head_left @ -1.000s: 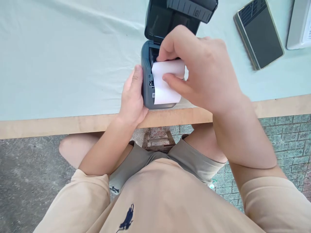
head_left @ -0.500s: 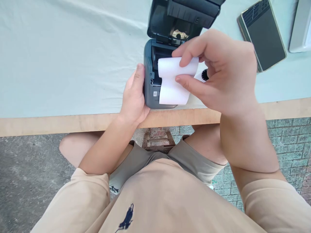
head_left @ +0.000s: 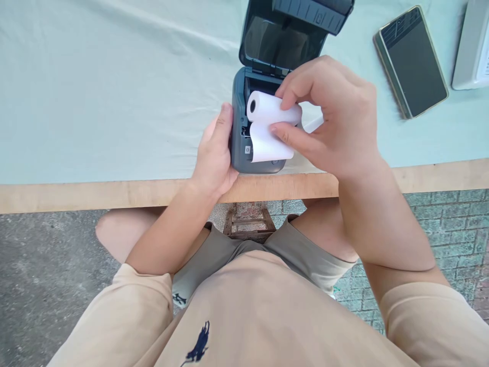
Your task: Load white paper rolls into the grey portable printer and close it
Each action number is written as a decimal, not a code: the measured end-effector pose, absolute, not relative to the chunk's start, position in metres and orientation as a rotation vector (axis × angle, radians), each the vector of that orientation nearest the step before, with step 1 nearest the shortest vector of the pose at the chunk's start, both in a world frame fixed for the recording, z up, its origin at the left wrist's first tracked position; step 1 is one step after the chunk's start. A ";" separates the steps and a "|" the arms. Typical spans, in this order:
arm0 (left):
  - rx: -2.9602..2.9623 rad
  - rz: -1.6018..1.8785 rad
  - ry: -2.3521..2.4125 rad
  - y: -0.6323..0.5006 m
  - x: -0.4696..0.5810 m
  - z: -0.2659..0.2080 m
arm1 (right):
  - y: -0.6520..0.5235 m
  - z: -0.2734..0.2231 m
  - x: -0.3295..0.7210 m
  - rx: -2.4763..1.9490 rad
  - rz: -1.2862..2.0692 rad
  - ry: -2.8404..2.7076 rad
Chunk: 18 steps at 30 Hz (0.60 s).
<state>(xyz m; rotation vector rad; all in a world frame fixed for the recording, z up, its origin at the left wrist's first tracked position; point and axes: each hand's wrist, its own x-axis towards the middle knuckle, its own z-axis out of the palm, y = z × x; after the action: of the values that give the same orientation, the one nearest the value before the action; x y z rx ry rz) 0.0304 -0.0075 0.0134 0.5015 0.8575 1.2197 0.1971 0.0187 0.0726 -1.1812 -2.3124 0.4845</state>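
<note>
A small dark label printer (head_left: 239,155) stands near the table's front edge with its lid (head_left: 277,43) raised and tipped back. My left hand (head_left: 214,153) grips the printer's left side, thumb along the wall. Between thumb and fingers, my right hand (head_left: 328,114) pinches a white paper roll (head_left: 267,106) at its right end. The roll lies over the printer's open bay, its dark core showing at the left. A loose flap of its paper hangs over the printer's front. Whether the roll touches the bay floor is hidden.
On the right of the pale cloth (head_left: 114,92) lies a phone-like dark slab (head_left: 414,63). Beyond it, a white device (head_left: 471,51) is cut off by the frame. A bare wooden edge (head_left: 95,196) runs along the table's front. A white object behind my right hand is mostly covered.
The paper roll has tilted, so its core end now faces me, and it sits a little lower. My right hand has shifted left. The printer has moved slightly right.
</note>
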 end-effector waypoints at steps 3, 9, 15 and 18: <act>0.522 1.222 0.833 -0.009 0.031 0.014 | 0.017 0.077 0.198 -1.221 0.455 -2.359; 0.554 1.240 0.829 -0.010 0.031 0.013 | 0.014 0.085 0.196 -1.270 0.375 -2.404; 0.534 1.230 0.904 -0.009 0.032 0.014 | 0.012 0.091 0.196 -1.342 0.340 -2.430; 0.564 1.220 0.849 -0.009 0.032 0.015 | 0.012 0.092 0.194 -1.360 0.326 -2.426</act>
<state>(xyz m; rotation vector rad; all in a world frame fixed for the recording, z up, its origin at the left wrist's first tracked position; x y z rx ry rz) 0.0319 -0.0091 0.0151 0.5644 0.8489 1.2201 0.1935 0.0123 0.0921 -1.3603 -2.4265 0.3263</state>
